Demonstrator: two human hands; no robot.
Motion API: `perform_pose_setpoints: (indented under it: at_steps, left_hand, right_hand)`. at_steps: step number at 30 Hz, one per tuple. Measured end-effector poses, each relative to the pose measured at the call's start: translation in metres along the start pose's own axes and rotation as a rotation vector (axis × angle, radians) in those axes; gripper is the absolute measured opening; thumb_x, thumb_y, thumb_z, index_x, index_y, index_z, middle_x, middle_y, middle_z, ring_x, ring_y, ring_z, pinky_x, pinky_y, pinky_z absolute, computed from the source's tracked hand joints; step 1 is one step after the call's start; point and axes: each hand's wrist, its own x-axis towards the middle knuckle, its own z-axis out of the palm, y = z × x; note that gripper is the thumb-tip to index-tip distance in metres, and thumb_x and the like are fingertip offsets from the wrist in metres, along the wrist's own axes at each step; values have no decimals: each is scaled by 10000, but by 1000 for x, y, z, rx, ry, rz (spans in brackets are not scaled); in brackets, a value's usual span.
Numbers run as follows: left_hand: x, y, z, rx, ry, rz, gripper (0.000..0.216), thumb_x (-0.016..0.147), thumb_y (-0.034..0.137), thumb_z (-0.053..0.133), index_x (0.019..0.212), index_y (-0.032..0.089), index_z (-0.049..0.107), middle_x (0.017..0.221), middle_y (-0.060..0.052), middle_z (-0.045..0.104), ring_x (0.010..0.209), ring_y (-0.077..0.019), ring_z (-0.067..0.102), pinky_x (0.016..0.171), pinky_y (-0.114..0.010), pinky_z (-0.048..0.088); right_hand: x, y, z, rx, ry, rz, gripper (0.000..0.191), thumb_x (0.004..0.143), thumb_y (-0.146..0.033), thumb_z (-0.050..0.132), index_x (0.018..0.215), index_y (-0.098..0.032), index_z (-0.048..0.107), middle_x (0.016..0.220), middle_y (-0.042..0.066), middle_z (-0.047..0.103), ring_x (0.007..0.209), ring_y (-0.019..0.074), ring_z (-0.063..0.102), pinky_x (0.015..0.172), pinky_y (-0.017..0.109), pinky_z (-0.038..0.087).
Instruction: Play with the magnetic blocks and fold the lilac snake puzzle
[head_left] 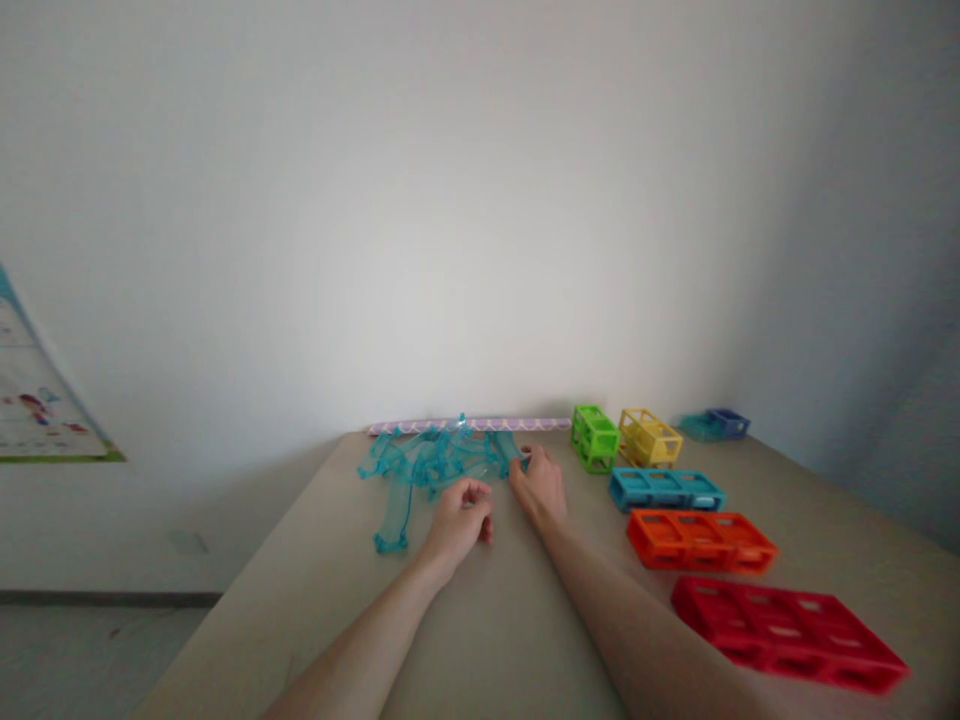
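A loose pile of translucent teal plastic track pieces (420, 458) lies towards the back of the table. Just in front of the pile, my left hand (459, 520) is loosely curled, with nothing visible in its fingers. One long teal piece (396, 510) lies to the left of that hand. My right hand (543, 484) is at the pile's right side, its thumb and fingers closed around the near end of a teal track piece (507, 447). The hand partly hides that end.
Block frames stand on the right: green (595, 440), yellow (649, 440), blue (666, 490), orange (701, 541) and red (787, 632). A dark blue frame (727, 424) sits in the far right corner. A patterned lilac strip (517, 425) runs along the wall.
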Motion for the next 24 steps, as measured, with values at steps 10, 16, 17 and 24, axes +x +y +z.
perform_pose_setpoints:
  at_steps: [10, 16, 17, 24]
  left_hand:
    - [1, 2, 0, 8, 2, -6, 161, 663, 113, 529, 814, 167, 539, 552, 55, 506, 405, -94, 494, 380, -213, 424]
    - [0, 3, 1, 18, 0, -9, 154, 663, 104, 526, 804, 166, 533, 534, 63, 493, 393, -91, 486, 373, -209, 414]
    - [0, 3, 1, 19, -1, -9, 154, 665, 103, 525, 805, 166, 532, 532, 63, 495, 394, -93, 486, 373, -210, 414]
    - [0, 4, 1, 32, 0, -8, 150, 672, 110, 530, 814, 160, 535, 547, 60, 502, 399, -91, 493, 377, -207, 412]
  right_hand:
    - [35, 22, 10, 295, 8, 189, 433, 798, -312, 476, 1168, -167, 648, 1071, 116, 700, 903, 238, 664, 818, 321, 477]
    - [48, 34, 25, 430, -37, 207, 551, 766, -383, 559, 1281, -189, 577, 1160, 129, 666, 985, 236, 649, 858, 323, 473]
    - [49, 36, 28, 449, -37, 210, 565, 761, -391, 569, 1288, -190, 570, 1163, 125, 665, 990, 237, 648, 855, 322, 475]
    - [63, 48, 42, 580, -4, 242, 498, 718, -380, 630, 1193, -231, 646, 967, 56, 729, 864, 225, 672, 770, 303, 504]
